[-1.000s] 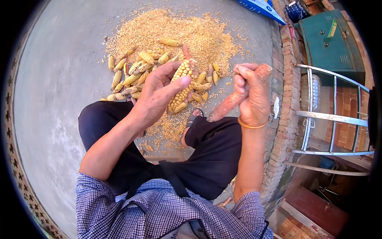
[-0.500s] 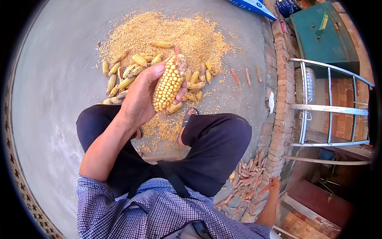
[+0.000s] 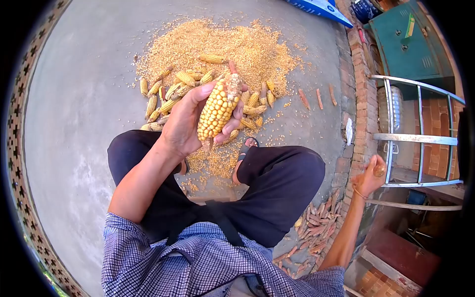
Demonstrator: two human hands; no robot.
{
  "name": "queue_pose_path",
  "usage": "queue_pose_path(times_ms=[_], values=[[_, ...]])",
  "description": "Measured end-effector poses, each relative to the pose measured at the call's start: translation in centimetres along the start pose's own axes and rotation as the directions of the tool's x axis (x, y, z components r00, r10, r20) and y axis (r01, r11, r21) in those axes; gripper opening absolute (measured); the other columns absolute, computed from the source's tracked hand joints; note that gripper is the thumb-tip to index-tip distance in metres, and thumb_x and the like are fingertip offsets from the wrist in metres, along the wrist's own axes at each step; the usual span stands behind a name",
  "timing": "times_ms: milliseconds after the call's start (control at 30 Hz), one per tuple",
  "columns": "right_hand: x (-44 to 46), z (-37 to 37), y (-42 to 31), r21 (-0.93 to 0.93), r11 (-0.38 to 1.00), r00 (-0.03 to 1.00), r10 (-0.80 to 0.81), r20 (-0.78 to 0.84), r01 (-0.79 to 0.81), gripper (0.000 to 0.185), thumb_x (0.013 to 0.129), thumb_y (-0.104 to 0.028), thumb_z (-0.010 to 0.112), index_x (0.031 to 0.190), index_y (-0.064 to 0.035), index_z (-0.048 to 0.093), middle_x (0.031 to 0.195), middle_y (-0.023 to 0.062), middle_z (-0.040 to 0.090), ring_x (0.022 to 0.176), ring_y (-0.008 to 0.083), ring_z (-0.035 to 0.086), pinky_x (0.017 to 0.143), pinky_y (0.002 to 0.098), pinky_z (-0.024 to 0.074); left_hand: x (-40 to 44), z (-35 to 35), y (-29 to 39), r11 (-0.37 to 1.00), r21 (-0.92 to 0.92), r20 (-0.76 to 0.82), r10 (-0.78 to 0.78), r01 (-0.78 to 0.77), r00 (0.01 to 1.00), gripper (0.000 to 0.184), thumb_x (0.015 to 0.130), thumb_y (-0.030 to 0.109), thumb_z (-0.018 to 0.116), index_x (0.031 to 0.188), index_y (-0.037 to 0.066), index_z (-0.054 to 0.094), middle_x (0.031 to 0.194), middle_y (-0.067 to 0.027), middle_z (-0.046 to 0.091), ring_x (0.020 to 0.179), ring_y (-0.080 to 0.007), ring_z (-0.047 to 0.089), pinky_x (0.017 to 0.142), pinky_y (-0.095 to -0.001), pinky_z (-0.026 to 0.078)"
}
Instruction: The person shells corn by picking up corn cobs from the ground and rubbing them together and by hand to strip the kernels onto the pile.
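My left hand (image 3: 185, 121) is closed around an ear of corn (image 3: 217, 110) in front of my chest. Yellow kernels cover most of the ear, while its upper end is bare and ragged with a reddish stub. Out to the right, my right hand (image 3: 370, 176) is raised in a fist beside the metal rack. A small round brownish end (image 3: 379, 171) shows in that fist; the rest of it is hidden. Beyond my left hand lie several partly shelled ears (image 3: 185, 78), against a heap of loose kernels (image 3: 217, 42).
Bare reddish cobs (image 3: 316, 225) are piled by my right knee along a low brick edge (image 3: 360, 109). A metal rack (image 3: 415, 138) and a green cabinet (image 3: 408, 42) stand to the right. A blue bag (image 3: 321, 10) lies at the top. My sandaled feet flank scattered kernels.
My right hand has risen from beside the cob pile to the rack. My left hand still holds the ear at about the same place. The whole view has shifted slightly.
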State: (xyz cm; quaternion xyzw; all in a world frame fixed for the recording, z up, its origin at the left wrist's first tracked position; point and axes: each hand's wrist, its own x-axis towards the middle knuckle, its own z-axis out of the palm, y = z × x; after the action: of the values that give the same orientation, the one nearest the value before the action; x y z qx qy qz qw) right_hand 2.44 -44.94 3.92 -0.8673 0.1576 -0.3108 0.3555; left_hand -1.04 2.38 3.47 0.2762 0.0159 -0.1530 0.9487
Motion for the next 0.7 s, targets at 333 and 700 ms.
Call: queue_pose_path(times_ms=[333,700], values=[[-9.5,17.4,-25.6,0.712,0.641,0.716,-0.352,0.603,-0.285,0.010,0.092,-0.007,0.066,0.099,0.0005,0.066,0.076,0.0030,0.064,0.059,0.0051,0.059,0.042,0.0186,0.0445,-0.6,-0.1,1.2,0.969,0.176,-0.059,0.188,-0.175,0.980,0.055,0.093,0.039,0.061,0.128,-0.003,0.049,0.095,-0.0163,0.060,0.077,-0.0231,0.062,0.061,-0.0326,0.052],[-13.4,19.1,-22.8,0.642,0.679,0.521,-0.426,0.739,-0.355,0.016,0.095,-0.012,0.064,0.105,0.0007,0.064,0.085,0.0044,0.067,0.070,0.0093,0.059,0.062,0.0236,0.0464,-0.7,-1.1,0.7,0.881,0.402,-0.067,0.298,-0.248,0.952,0.059,0.089,0.034,0.069,0.130,-0.004,0.051,0.102,-0.0125,0.063,0.085,-0.0192,0.062,0.074,-0.0319,0.052]])
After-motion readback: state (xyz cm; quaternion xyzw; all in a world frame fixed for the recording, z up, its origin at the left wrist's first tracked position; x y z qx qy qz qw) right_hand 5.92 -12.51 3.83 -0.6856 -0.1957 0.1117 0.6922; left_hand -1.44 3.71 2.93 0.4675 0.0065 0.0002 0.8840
